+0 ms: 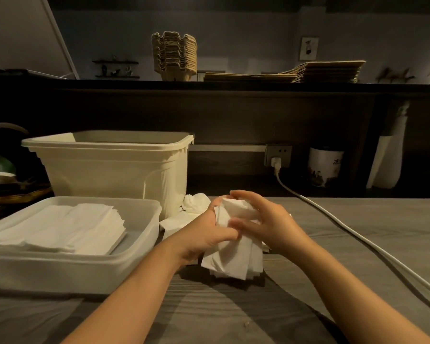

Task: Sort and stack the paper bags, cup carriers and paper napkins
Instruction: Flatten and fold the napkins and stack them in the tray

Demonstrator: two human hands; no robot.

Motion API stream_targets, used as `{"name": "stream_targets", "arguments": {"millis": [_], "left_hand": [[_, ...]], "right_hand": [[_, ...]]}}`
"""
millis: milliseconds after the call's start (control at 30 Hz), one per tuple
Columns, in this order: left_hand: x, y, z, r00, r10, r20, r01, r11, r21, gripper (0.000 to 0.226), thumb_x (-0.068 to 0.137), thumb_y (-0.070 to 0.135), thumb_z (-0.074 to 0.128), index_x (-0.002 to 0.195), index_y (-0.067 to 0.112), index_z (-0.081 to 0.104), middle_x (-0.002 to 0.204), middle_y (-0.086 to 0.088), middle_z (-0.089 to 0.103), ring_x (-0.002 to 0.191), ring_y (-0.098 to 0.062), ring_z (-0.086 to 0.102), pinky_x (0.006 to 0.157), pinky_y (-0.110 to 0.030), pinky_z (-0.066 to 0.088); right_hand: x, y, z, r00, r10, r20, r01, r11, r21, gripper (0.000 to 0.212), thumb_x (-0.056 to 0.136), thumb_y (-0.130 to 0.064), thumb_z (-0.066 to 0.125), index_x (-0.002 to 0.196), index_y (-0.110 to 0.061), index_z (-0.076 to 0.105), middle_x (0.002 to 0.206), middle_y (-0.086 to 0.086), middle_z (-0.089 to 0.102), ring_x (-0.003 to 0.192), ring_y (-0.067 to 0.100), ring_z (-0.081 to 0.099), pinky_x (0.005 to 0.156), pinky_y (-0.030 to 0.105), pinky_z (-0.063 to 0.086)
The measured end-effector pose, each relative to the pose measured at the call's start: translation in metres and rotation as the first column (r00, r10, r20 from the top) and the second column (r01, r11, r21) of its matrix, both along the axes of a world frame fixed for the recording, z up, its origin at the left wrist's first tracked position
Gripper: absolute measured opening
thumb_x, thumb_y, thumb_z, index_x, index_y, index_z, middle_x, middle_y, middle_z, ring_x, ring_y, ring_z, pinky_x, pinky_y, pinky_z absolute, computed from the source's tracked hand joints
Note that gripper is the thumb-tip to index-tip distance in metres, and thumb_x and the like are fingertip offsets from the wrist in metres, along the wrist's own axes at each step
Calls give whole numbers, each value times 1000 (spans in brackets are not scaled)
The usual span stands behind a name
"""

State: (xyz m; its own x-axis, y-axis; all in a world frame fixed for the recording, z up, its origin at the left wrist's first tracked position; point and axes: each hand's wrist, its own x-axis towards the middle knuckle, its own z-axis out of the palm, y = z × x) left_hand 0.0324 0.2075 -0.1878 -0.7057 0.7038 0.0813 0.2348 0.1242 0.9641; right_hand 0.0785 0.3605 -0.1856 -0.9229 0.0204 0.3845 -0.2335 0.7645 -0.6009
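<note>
White napkin bundle (233, 261), gripped by left hand (204, 235) and right hand (271, 225) fingers (243, 194), sits between clear tray (60, 271) and power cable (358, 234).

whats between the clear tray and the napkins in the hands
Head view: loose crumpled napkins lie on the table between the clear tray and the held napkins, just in front of the cream bin.

Soft paper, smooth plastic, matt wood grain

The paper napkins (233, 259) are thin, matt white tissue, creased. The tray (72, 266) is cloudy, half-clear plastic and the bin (109, 165) is smooth cream plastic. The table (333, 232) shows matt grey wood grain. The cup carriers (174, 55) look like rough moulded pulp, the paper bags (328, 70) like brown kraft paper.
</note>
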Motion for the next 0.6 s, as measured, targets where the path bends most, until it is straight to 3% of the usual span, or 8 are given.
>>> {"name": "stream_targets", "arguments": {"millis": [67,200,333,400,500,600], "left_hand": [[0,-1,-1,1000,-13,25,12,999,42,69,84,1,62,131,38,27,119,-9,51,110,-23,55,91,-33,51],[3,0,-2,1000,-1,9,0,998,56,74,81,3,68,128,45,28,123,-5,49,109,-20,58,88,-31,54],[5,0,-1,994,112,11,-112,991,79,80,82,7,68,130,50,20,119,4,48,103,-15,57,80,-23,54],[5,-4,4,984,168,-64,-170,985,-16,70,84,9,67,128,44,26,111,5,52,95,-9,56,75,-21,53],[2,-17,11,927,231,-297,-285,946,-155,46,83,15,68,119,33,46,110,2,58,92,-6,57,74,-21,53],[1,-29,6,828,443,-344,-464,885,22,33,85,16,66,111,31,53,102,4,62,85,-7,60,64,-18,52]], "right_hand": [[-1,0,0,1000,-11,-1,11,998,-56,57,83,-36,65,135,-36,40,127,-8,52,107,6,51,80,20,48],[-1,0,1,999,-32,-5,32,999,-34,37,84,-35,65,120,-30,55,96,-15,57,85,0,54,66,13,46],[1,1,4,997,27,-69,-43,971,-234,11,86,-24,64,88,-33,59,87,-11,63,85,9,61,75,32,55],[2,1,5,996,16,-86,-42,950,-310,11,86,-22,65,83,-32,60,87,-7,65,86,11,62,79,37,55],[2,4,7,995,-24,-92,-4,955,-298,7,84,-24,67,83,-27,61,85,-3,65,84,15,62,80,41,54],[3,8,10,1000,23,6,-21,973,-231,14,81,-25,70,91,-18,63,89,3,66,87,20,64,79,39,55]]}}
